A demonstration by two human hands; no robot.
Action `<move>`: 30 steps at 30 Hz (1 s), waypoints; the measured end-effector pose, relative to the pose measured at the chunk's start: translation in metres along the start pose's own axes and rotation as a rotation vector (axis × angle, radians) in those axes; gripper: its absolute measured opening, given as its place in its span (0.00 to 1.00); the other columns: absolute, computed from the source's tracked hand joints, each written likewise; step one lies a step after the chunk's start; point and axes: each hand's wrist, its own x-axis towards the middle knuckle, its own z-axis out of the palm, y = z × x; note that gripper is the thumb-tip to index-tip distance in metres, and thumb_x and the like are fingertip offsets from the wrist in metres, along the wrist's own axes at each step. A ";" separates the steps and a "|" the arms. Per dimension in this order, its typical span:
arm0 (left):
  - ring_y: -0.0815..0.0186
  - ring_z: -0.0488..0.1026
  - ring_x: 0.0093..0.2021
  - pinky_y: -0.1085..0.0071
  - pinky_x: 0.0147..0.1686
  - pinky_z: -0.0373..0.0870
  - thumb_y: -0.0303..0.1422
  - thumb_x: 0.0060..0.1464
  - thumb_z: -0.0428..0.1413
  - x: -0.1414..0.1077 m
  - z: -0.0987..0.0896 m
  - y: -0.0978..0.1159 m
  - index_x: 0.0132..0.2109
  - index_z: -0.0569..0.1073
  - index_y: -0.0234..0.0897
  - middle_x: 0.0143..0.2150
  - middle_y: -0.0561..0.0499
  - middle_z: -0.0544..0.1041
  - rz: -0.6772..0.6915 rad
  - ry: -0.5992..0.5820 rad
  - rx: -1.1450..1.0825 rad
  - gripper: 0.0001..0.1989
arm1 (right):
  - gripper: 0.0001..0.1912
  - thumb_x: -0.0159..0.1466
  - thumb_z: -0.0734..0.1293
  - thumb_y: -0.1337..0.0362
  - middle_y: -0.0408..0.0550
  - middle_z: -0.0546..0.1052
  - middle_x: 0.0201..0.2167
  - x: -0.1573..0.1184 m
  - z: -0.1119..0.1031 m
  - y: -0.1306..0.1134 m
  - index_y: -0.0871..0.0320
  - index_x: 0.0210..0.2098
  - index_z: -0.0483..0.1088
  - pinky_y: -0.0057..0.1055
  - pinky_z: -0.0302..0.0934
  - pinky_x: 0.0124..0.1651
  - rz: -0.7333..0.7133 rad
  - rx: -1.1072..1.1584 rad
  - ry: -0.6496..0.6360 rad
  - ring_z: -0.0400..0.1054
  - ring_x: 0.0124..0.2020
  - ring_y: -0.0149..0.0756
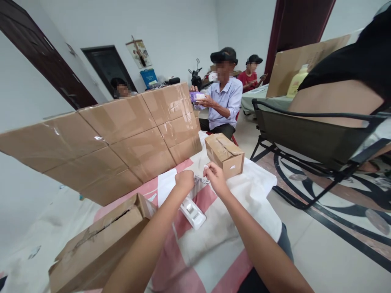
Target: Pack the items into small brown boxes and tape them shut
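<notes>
My left hand (185, 180) is closed in a fist above the cloth-covered table, and what it holds is hidden. Close to its right, my right hand (214, 176) pinches a small white piece between thumb and fingers. Between the two hands lies or hangs a crinkled, shiny clear-and-grey strip (202, 180); whether either hand grips it is too small to tell. Just below them a white plastic device (193, 213) with a rectangular opening rests on the pink and white cloth (195, 248).
A cardboard panel (131, 138) stands across the table's far left. One closed carton (224, 154) sits beyond my right hand, another long carton (100, 240) at the near left. Across the table a seated person holds a purple packet (197, 97). A folding chair (308, 134) stands at right.
</notes>
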 end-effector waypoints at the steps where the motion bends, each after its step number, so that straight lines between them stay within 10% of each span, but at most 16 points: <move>1: 0.55 0.76 0.54 0.56 0.52 0.74 0.38 0.64 0.57 -0.007 -0.003 -0.001 0.54 0.74 0.36 0.53 0.42 0.78 0.021 0.036 -0.054 0.15 | 0.16 0.68 0.65 0.52 0.39 0.70 0.22 -0.001 0.001 0.000 0.55 0.28 0.64 0.28 0.55 0.29 -0.004 -0.015 -0.024 0.60 0.22 0.29; 6: 0.65 0.79 0.47 0.72 0.44 0.73 0.36 0.60 0.58 -0.047 -0.012 -0.011 0.63 0.67 0.45 0.55 0.51 0.79 0.262 0.098 -0.402 0.25 | 0.16 0.68 0.66 0.50 0.40 0.71 0.25 -0.009 0.011 -0.001 0.56 0.32 0.68 0.29 0.60 0.34 -0.020 -0.075 -0.151 0.66 0.27 0.32; 11: 0.65 0.78 0.41 0.72 0.40 0.70 0.37 0.63 0.50 -0.079 -0.016 -0.030 0.48 0.76 0.42 0.45 0.52 0.82 0.281 0.157 -0.531 0.12 | 0.14 0.68 0.66 0.53 0.42 0.73 0.27 -0.021 0.024 -0.005 0.57 0.33 0.71 0.29 0.61 0.37 -0.027 -0.104 -0.287 0.67 0.29 0.32; 25: 0.62 0.76 0.35 0.67 0.35 0.60 0.34 0.67 0.43 -0.154 -0.028 -0.084 0.37 0.74 0.40 0.36 0.50 0.80 0.091 0.285 -0.048 0.16 | 0.10 0.64 0.71 0.60 0.40 0.76 0.28 -0.046 0.044 -0.010 0.56 0.43 0.76 0.26 0.59 0.33 -0.075 -0.284 -0.548 0.64 0.26 0.28; 30: 0.57 0.77 0.36 0.63 0.36 0.63 0.34 0.67 0.42 -0.182 -0.031 -0.101 0.34 0.75 0.42 0.34 0.48 0.80 0.295 0.370 0.130 0.19 | 0.19 0.65 0.72 0.55 0.42 0.78 0.31 -0.069 0.059 -0.023 0.54 0.53 0.75 0.27 0.63 0.36 -0.360 -0.358 -0.588 0.68 0.28 0.30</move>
